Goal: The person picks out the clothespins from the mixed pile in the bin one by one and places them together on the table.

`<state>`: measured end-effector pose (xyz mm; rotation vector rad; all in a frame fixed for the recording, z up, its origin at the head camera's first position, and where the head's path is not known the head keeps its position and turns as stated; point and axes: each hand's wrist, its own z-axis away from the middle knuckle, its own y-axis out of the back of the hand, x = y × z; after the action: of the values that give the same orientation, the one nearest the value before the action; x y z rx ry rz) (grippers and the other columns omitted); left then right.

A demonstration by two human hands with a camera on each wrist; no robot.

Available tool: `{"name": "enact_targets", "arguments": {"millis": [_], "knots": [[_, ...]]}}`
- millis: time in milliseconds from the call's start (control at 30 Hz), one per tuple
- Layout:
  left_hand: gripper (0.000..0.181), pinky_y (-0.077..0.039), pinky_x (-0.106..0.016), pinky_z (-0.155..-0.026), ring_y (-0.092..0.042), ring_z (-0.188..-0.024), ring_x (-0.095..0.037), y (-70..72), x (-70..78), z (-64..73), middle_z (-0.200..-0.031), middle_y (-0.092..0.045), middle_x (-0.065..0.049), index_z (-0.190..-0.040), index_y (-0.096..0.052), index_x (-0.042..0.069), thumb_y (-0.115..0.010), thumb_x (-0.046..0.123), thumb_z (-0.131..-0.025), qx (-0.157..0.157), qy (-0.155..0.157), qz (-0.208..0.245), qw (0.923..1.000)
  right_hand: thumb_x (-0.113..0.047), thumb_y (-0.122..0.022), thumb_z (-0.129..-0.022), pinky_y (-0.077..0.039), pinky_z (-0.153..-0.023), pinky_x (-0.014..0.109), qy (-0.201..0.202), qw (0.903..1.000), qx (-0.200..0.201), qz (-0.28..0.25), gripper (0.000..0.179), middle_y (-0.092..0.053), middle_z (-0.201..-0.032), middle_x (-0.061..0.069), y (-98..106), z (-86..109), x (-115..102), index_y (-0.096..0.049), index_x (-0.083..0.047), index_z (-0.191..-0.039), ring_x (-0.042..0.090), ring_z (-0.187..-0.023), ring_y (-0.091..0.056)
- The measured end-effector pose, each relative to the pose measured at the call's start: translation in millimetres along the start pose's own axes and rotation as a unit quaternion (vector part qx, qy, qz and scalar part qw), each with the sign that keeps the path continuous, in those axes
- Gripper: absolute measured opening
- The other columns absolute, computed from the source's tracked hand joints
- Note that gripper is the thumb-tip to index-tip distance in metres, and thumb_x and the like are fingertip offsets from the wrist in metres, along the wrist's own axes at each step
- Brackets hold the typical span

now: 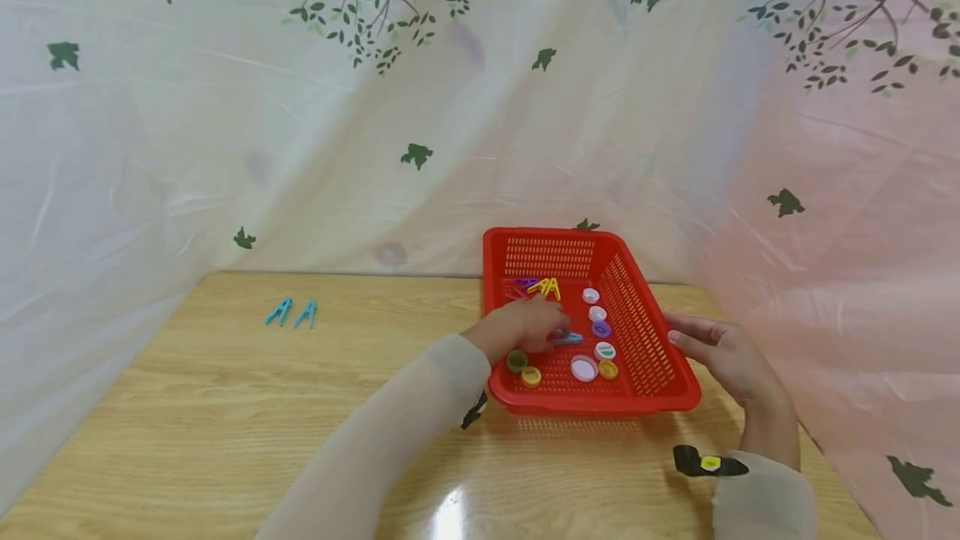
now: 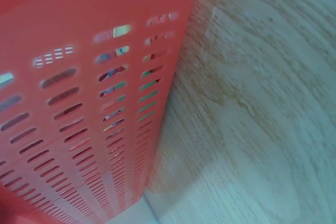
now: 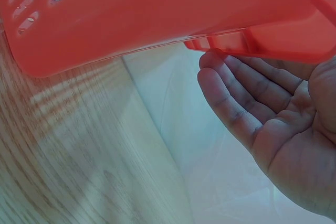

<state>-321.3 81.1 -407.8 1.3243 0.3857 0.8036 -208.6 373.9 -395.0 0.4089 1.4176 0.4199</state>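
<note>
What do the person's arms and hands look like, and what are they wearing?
The left hand and right hand wear no gloves. Each arm has a plain, pale beige fabric sleeve: left sleeve, right sleeve. A small black piece sticks out by each wrist; the right black piece has a yellow patch, its marking too small to read.
</note>
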Motion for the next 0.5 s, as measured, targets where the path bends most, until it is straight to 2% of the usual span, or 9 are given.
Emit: {"name": "enact_targets", "arguments": {"millis": [233,500], "knots": [[0.034,-0.047,-0.043,-0.108,-0.053,-0.117,-0.014,-0.2,0.2,-1.9,-0.124,-0.062,0.009,-0.127,-0.066,0.033,-0.075,0.031,-0.094,0.004,-0.013,-0.020,0.9997,-0.046,-0.069,-0.096,-0.027,-0.105,0.079,0.001,1.0000,0.001,0.003,0.069,-0.053,-0.148,0.022,0.5,-0.4,0.4,-0.052,-0.005,-0.149,0.043,-0.140,-0.044],[0.042,-0.046,-0.043,-0.110,-0.055,-0.119,-0.015,-1.1,0.9,-3.3,-0.128,-0.062,0.010,-0.132,-0.062,0.033,-0.076,0.033,-0.092,0.005,-0.020,-0.037,0.9991,-0.046,-0.068,-0.097,-0.026,-0.105,0.079,0.004,1.0000,-0.001,0.004,0.069,-0.053,-0.148,0.022,0.4,-1.6,1.2,-0.051,-0.006,-0.150,0.043,-0.140,-0.044]]}}
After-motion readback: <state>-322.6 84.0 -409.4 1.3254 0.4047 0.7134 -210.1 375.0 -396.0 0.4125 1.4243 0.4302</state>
